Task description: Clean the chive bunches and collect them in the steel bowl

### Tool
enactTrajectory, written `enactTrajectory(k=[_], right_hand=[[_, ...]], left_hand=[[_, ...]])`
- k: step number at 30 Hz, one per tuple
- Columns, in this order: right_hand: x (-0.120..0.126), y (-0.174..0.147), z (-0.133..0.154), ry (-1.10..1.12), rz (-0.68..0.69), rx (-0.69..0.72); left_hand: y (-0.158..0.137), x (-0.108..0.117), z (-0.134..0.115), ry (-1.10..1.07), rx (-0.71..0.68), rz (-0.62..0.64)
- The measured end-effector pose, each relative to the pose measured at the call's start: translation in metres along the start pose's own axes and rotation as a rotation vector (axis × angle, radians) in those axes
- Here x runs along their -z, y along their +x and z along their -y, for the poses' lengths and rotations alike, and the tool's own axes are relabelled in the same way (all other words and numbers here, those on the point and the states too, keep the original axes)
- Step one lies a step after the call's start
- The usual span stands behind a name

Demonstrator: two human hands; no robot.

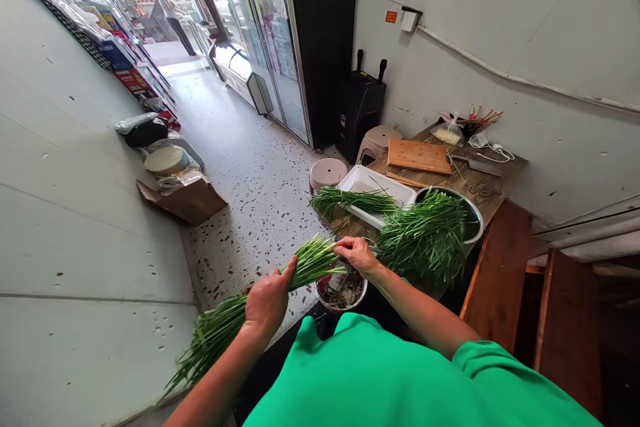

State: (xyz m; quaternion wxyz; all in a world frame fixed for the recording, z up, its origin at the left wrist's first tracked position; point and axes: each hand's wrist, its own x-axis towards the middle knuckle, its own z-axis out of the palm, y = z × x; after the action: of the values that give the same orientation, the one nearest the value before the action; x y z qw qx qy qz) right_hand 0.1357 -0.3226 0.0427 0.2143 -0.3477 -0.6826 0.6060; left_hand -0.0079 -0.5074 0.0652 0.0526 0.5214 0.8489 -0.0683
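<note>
A long bunch of garlic chives (314, 261) lies slantwise across my left hand (267, 297), which is wrapped round it near the pale stem ends. The green leaves trail down to the lower left. My right hand (357, 255) pinches at the tips of the pale stems; exactly what is between its fingertips is too small to tell apart. Beneath the stem ends stands a small bin (345, 293) with brownish trimmings in it. Right of it, a big heap of chives (425, 233) leans over a steel bowl (477, 223). A smaller chive bundle (363, 200) lies across a white tray (360, 179).
On the wooden table (480, 193) are a cutting board (419, 156), a cleaver (484, 166) and a plastic bag (449, 132). Stools (327, 172) and a black speaker (360, 113) stand behind. Wooden benches (500, 273) are at right, a cardboard box (193, 201) at left. A person stands outside the doorway.
</note>
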Motion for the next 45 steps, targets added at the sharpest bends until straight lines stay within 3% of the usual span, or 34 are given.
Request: enactTrajectory(k=[5, 8, 13, 19, 24, 27, 30, 34, 37, 39, 41, 45], right_hand=[[0.002, -0.001, 0.01, -0.424, -0.093, 0.316], [0.0, 0.0, 0.011, -0.535, -0.13, 0.407], [0.002, 0.006, 0.011, -0.378, 0.007, 0.283], [0.001, 0.01, 0.014, -0.407, 0.06, 0.157], [-0.014, 0.012, 0.005, -0.045, 0.101, -0.13], [-0.019, 0.014, -0.002, 0.07, 0.057, -0.17], [-0.015, 0.011, -0.001, -0.122, 0.075, -0.013], [-0.011, 0.0, 0.013, -0.606, 0.261, 0.264], [-0.014, -0.009, 0.025, -1.037, 0.19, 0.413], [-0.012, -0.01, 0.029, -1.23, 0.064, 0.414], [-0.004, -0.007, 0.028, -1.289, -0.031, 0.358], [0.018, 0.003, 0.015, -1.215, -0.006, 0.177]], left_hand=[[0.003, 0.001, 0.001, -0.304, -0.091, 0.109], [0.003, 0.0, 0.001, -0.397, -0.093, 0.143], [0.002, -0.001, 0.0, -0.403, -0.063, 0.125], [-0.001, 0.003, -0.003, -0.164, 0.003, 0.096], [-0.003, 0.002, -0.009, 0.038, 0.025, 0.027], [-0.003, -0.002, -0.009, 0.077, 0.022, -0.007], [-0.002, -0.006, -0.005, 0.006, 0.035, 0.016], [-0.001, -0.011, 0.0, -0.062, 0.05, 0.059], [-0.002, -0.013, -0.003, -0.048, 0.008, 0.069], [-0.003, -0.013, -0.005, -0.051, -0.009, 0.088], [-0.004, -0.013, -0.003, -0.055, 0.008, 0.092], [-0.005, -0.011, 0.005, -0.001, 0.059, 0.043]])
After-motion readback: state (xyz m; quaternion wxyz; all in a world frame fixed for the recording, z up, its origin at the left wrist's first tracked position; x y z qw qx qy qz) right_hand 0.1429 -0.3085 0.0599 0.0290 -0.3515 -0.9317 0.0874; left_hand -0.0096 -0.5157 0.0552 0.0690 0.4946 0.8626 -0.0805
